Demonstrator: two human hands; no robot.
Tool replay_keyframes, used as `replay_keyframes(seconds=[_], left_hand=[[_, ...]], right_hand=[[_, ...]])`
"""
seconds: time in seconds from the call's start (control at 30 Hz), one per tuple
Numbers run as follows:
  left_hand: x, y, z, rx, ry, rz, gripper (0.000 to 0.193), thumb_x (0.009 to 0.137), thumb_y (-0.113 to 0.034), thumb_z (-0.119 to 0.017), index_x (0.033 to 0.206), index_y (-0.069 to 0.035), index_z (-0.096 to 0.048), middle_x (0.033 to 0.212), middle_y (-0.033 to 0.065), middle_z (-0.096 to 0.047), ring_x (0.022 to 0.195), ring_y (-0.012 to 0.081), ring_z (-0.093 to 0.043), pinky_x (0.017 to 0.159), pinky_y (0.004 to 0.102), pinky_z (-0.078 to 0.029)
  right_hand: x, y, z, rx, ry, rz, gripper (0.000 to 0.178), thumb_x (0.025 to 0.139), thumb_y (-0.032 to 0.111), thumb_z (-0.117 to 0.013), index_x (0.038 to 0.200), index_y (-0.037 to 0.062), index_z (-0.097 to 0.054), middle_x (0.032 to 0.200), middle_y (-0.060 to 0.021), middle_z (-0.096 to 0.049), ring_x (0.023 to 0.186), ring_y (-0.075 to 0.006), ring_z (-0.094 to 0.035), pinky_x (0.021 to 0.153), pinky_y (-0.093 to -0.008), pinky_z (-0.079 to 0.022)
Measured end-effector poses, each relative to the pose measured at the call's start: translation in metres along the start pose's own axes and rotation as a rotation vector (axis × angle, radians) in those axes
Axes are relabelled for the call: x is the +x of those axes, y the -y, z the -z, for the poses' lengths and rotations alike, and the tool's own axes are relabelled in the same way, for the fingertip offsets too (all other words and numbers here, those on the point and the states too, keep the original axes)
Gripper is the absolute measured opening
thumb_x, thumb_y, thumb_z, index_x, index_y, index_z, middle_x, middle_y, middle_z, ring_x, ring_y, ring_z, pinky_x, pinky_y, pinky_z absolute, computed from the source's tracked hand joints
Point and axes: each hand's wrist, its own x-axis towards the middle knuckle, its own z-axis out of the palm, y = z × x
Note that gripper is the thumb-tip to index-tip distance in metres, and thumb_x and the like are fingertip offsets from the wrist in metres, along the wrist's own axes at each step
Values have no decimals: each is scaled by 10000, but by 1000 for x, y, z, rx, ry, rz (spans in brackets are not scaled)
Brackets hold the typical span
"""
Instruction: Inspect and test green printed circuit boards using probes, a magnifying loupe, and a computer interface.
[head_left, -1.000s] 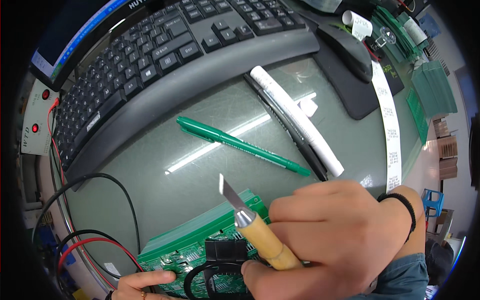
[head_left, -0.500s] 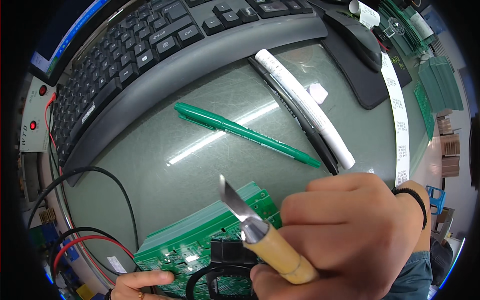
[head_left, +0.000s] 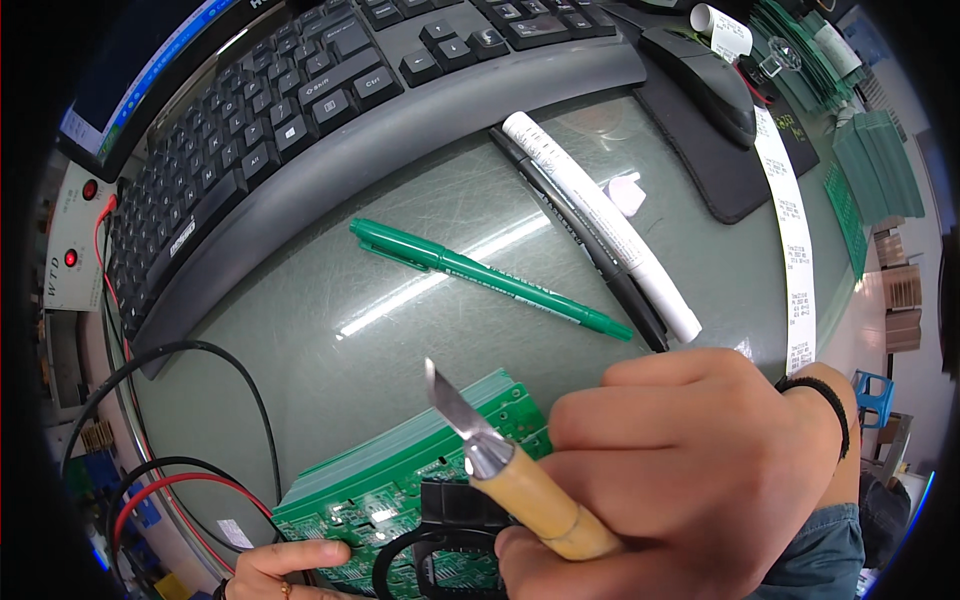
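Holding a craft knife (head_left: 522, 488), right hand (head_left: 680, 460) has its fingers curled round the wooden handle, at the right of the circuit-board stack (head_left: 355, 515). Slanted blade points up past the stack's far edge, presumably to spare boards and fingers. Left hand (head_left: 285, 572): index straight on the stack's lower-left face, likely steadying it; whether the other fingers grip, I cannot tell. Black ringed implement (head_left: 460, 505) over the stack's face; contact with right thumb unclear.

Beyond the stack: green marker pen (head_left: 490, 283); white marker pen (head_left: 608, 228) and black marker pen (head_left: 580, 240) side by side, probably parked within reach.

Writing: pale print on pen barrels; keyboard (head_left: 300, 135), beyond the stack, has readable key legends; receipt strip (head_left: 785, 225), to its right, carries small print lines.
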Motion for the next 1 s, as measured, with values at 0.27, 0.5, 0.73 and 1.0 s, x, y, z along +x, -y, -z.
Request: replay_keyframes(seconds=[0.27,0.5,0.73,1.0], left_hand=[[2,-3,-6,-48,-138,-15,471,869,-358,-404,692,-47,-710,674,91,-679,794,240,-669,1037,589,-339],[6,-10,8,-42,56,107,521,990,-383,-336,771,-40,-662,810,141,-690,862,295,-706,972,526,-437],[7,-11,4,-19,37,117,511,941,-377,-362,771,-31,-697,793,123,-697,864,274,-685,1021,558,-371],[7,-22,5,-30,21,167,535,944,-386,-345,885,-2,-714,923,140,-701,955,299,-675,1068,541,-326]], right_hand=[[0,2,-4,-69,-14,84,127,576,94,-717,695,112,-675,612,-22,-521,460,-132,-466,378,-243,-294],[0,0,-9,-123,-71,105,210,568,148,-685,777,129,-676,652,-26,-567,507,-134,-516,399,-241,-340],[-12,-10,-9,-181,-22,194,238,580,118,-714,809,163,-668,620,-16,-435,540,-199,-496,415,-312,-374],[-2,-7,16,129,-102,82,277,813,337,-678,911,79,-704,710,-54,-607,561,-201,-564,449,-307,-394]])
